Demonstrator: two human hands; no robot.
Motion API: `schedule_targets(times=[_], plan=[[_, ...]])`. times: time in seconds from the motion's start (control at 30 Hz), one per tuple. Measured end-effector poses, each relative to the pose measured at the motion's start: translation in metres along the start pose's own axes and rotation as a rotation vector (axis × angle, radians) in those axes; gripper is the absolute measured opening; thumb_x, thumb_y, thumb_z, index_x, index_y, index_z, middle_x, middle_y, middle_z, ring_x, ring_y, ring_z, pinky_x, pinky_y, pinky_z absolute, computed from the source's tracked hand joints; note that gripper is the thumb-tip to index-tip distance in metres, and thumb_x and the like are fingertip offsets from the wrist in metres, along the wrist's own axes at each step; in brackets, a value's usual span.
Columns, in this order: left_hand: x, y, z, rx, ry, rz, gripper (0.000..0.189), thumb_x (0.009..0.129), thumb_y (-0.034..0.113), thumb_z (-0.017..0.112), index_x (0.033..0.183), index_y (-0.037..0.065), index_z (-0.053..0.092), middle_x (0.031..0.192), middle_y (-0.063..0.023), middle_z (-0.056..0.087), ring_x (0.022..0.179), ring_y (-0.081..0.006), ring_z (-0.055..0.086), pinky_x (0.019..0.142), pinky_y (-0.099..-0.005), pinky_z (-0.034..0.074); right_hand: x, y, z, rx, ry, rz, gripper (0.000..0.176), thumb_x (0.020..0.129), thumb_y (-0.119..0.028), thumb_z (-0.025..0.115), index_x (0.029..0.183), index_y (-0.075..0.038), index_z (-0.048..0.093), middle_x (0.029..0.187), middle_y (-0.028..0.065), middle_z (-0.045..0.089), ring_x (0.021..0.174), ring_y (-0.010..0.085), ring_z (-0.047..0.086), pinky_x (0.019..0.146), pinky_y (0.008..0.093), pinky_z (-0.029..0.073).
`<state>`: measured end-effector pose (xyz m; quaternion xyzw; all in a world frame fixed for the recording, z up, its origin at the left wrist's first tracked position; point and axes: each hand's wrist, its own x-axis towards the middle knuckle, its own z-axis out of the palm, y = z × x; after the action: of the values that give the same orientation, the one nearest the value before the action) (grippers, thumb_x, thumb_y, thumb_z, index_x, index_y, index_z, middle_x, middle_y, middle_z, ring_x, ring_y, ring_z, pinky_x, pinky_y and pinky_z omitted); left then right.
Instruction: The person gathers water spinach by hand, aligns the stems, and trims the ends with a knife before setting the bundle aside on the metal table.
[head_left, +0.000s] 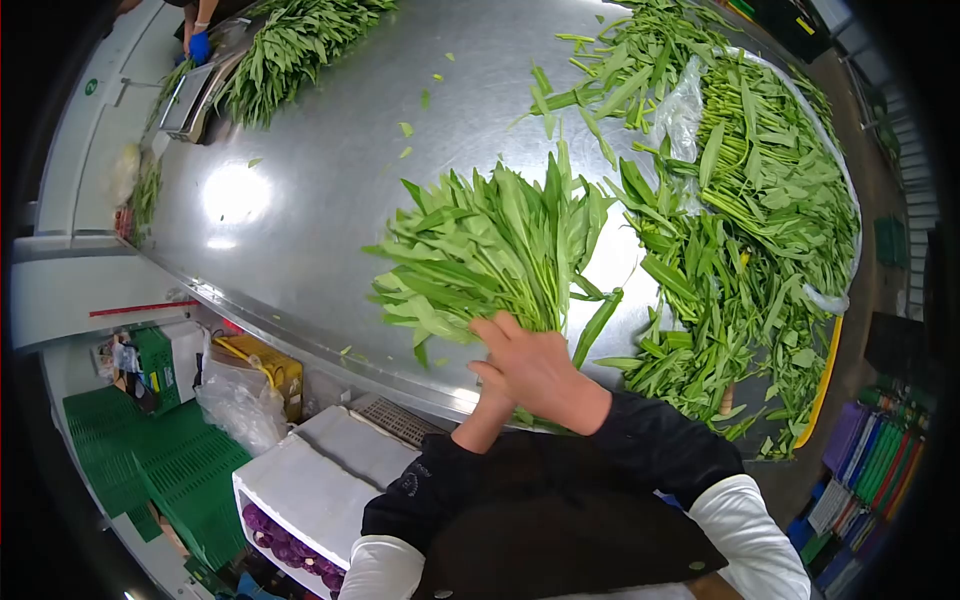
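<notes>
While the bundle of greens (490, 255) was up off the surface (300, 200), I saw it held by the stem end, leaves fanned up and away from me. It sat just above the near edge, left of the big pile.

Right hand (540, 368): back toward the camera, fingers wrapped round the stems, clamped on the bundle. Grip at the stem end probably kept the stalks aligned and the leaf tips uncrushed.

Left hand (487, 400): only the wrist showed. The rest was tucked under the right hand and the stems, so I couldn't tell if it was closed or apart. Likely supporting from below.

Big pile of loose greens (760, 200) lay just to the right, stalks running roughly one way and within easy reach of the right arm. Part of it rested on a clear plastic sheet (685, 110), I'd guess as a liner it arrived in.

Leaf scraps (405, 130) were scattered on the bare steel beyond the bundle.

At the far end was a second heap of greens (290, 45) beside a flat metal tray (185, 95). A co-worker's blue-gloved hand (199, 45) was there, well apart from mine.

Below the near edge: white foam box (320, 470) with purple produce (280, 535) on its lower level, and green crates (160, 460) on the floor.
</notes>
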<state>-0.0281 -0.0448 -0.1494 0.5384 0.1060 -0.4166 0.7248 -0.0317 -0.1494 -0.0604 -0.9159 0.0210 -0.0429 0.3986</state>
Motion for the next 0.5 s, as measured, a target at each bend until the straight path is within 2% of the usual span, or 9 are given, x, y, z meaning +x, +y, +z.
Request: schedule_targets(times=[0.07,0.17,0.23,0.27,0.3,0.33,0.37,0.43,0.5], plan=[[-0.001,-0.004,0.002,-0.001,-0.007,-0.011,0.044,0.071,-0.001,0.069,0.112,0.003,0.054,0.103,-0.0049,0.059,0.091,-0.0140,0.058,0.077,-0.0285,0.048,0.009,-0.002,0.009,-0.149,-0.011,0.036,0.027,0.077,-0.020,0.067,0.099,-0.007,0.059,0.085,0.0080,0.057,0.060,0.0260,0.061,0.051,0.0345,0.046],[-0.001,0.000,0.007,-0.017,-0.034,-0.034,0.046,0.073,0.001,0.069,0.115,0.004,0.052,0.108,-0.0047,0.057,0.094,-0.0134,0.057,0.079,-0.0287,0.047,0.015,0.010,0.021,-0.307,-0.178,0.052,0.023,0.078,-0.021,0.066,0.096,-0.007,0.060,0.086,0.0081,0.058,0.066,0.0271,0.062,0.054,0.0342,0.047],[-0.003,0.005,0.008,-0.047,-0.035,-0.068,0.047,0.073,0.001,0.068,0.117,0.004,0.051,0.110,-0.0045,0.056,0.096,-0.0131,0.056,0.080,-0.0288,0.047,0.003,0.019,0.011,0.132,0.001,-0.033,0.021,0.077,-0.014,0.066,0.095,-0.005,0.059,0.092,0.0096,0.060,0.069,0.0235,0.064,0.058,0.0318,0.048],[-0.002,0.008,0.010,-0.063,-0.031,-0.087,0.048,0.074,0.002,0.068,0.118,0.004,0.050,0.112,-0.0044,0.056,0.098,-0.0129,0.055,0.081,-0.0289,0.046,-0.002,0.021,0.005,0.126,-0.005,-0.041,0.021,0.077,-0.014,0.066,0.095,-0.005,0.059,0.092,0.0096,0.060,0.069,0.0235,0.064,0.058,0.0318,0.048],[-0.002,0.013,0.012,-0.080,-0.007,-0.105,0.048,0.074,0.002,0.068,0.119,0.004,0.050,0.113,-0.0044,0.055,0.099,-0.0127,0.055,0.081,-0.0289,0.046,-0.009,0.021,-0.002,0.317,0.014,-0.002,0.018,0.080,-0.009,0.064,0.095,-0.003,0.057,0.095,0.0105,0.061,0.071,0.0202,0.064,0.061,0.0294,0.049],[0.001,0.019,0.015,-0.095,0.048,-0.122,0.045,0.067,-0.005,0.070,0.108,0.004,0.056,0.096,-0.0027,0.059,0.090,-0.0122,0.057,0.079,-0.0264,0.047,-0.016,0.022,-0.006,0.510,0.033,0.042,0.016,0.082,-0.004,0.062,0.096,-0.001,0.056,0.098,0.0113,0.062,0.074,0.0169,0.065,0.064,0.0271,0.051],[0.001,0.018,0.011,-0.100,0.050,-0.118,0.045,0.067,-0.005,0.070,0.108,0.004,0.056,0.096,-0.0027,0.059,0.090,-0.0122,0.057,0.079,-0.0264,0.047,-0.023,0.026,-0.003,0.507,0.028,0.037,0.016,0.082,-0.004,0.062,0.096,-0.001,0.056,0.098,0.0113,0.062,0.074,0.0169,0.065,0.064,0.0271,0.051],[-0.001,0.022,-0.001,0.164,-0.280,-0.104,0.047,0.078,0.005,0.062,0.122,0.008,0.047,0.113,-0.0020,0.053,0.105,-0.0106,0.050,0.085,-0.0280,0.043,-0.032,0.033,0.006,1.103,0.104,0.453,0.011,0.088,0.001,0.056,0.098,0.002,0.052,0.102,0.0117,0.062,0.080,0.0126,0.064,0.070,0.0239,0.051],[-0.006,0.024,-0.007,0.133,-0.341,-0.069,0.051,0.078,0.007,0.061,0.126,0.007,0.044,0.113,-0.0040,0.054,0.106,-0.0139,0.051,0.091,-0.0310,0.043,-0.033,0.036,0.003,1.098,0.123,0.450,0.008,0.092,0.000,0.051,0.099,0.002,0.050,0.100,0.0118,0.063,0.083,0.0134,0.064,0.072,0.0234,0.052]])
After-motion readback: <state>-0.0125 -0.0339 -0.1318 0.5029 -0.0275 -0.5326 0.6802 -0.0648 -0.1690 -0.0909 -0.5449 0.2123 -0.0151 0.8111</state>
